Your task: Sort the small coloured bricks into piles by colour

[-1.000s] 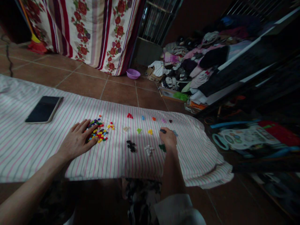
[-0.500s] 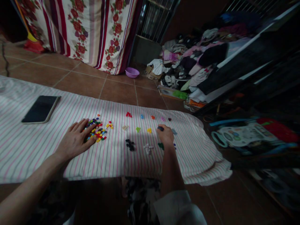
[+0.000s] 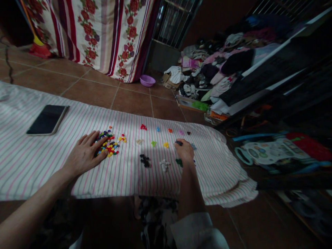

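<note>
Plastic bricks (image 3: 107, 145) heap against the spread left hand (image 3: 86, 152); right hand (image 3: 184, 150) pinches a dark brick (image 3: 178, 142), colour-sorted clusters (image 3: 145, 160) kept separate on striped sheet (image 3: 38, 166).

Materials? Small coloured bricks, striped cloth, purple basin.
Bricks: probably moulded plastic, with saturated solid colours, a slight shine and crisp blocky shapes; too small to confirm.
Cloth: woven fabric, matte, with soft folds and a draped edge; fibre can't be told, possibly cotton.
Basin: likely plastic, smooth, with a faint sheen and uniform purple colour.
</note>
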A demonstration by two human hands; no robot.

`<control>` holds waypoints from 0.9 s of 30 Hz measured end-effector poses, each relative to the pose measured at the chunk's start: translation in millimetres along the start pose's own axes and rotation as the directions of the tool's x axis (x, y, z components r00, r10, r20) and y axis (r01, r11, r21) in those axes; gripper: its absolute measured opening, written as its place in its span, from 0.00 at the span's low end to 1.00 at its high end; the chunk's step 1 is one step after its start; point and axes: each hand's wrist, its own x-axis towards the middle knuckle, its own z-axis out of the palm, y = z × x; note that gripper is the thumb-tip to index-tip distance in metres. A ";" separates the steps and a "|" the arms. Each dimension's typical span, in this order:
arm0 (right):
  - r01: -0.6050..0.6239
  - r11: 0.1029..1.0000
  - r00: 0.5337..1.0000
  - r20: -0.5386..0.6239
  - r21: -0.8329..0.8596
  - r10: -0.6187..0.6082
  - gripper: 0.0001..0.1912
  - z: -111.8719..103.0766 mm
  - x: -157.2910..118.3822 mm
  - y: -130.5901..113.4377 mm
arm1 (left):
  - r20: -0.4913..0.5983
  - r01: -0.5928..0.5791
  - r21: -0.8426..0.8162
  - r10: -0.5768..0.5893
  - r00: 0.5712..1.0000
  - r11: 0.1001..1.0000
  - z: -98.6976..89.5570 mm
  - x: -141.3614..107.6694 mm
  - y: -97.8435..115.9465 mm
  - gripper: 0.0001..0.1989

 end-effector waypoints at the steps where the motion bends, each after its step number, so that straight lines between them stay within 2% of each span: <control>1: 0.003 1.000 1.000 0.002 0.003 -0.003 0.16 0.1 0.5 0.5 | -0.005 0.000 -0.003 0.000 1.000 1.000 0.1 0.0 0.0 0.26; 10: 0.024 0.999 1.000 -0.007 0.047 -0.024 0.16 -0.7 4.1 2.9 | 0.031 0.008 0.042 -0.009 0.999 0.999 1.0 0.3 -2.3 0.29; 19: -0.013 0.998 0.998 -0.053 0.065 0.017 0.18 3.7 8.0 0.2 | 0.008 0.011 0.016 -0.011 1.000 1.000 1.8 -0.3 -1.8 0.29; 23: -0.071 0.996 0.997 -0.039 0.048 0.073 0.18 -2.2 6.7 -4.6 | 0.014 0.003 0.045 -0.004 1.000 0.999 1.2 -0.7 -1.2 0.29; 25: -0.068 0.996 0.993 -0.094 0.053 0.072 0.20 -7.7 3.7 -12.8 | 0.014 0.000 0.053 -0.001 1.000 0.999 1.2 -0.7 -1.1 0.30; 27: 0.014 0.996 0.984 -0.181 0.085 0.002 0.21 -12.5 -1.6 -27.4 | 0.015 -0.002 0.054 0.002 1.000 0.999 1.3 -0.7 -1.0 0.30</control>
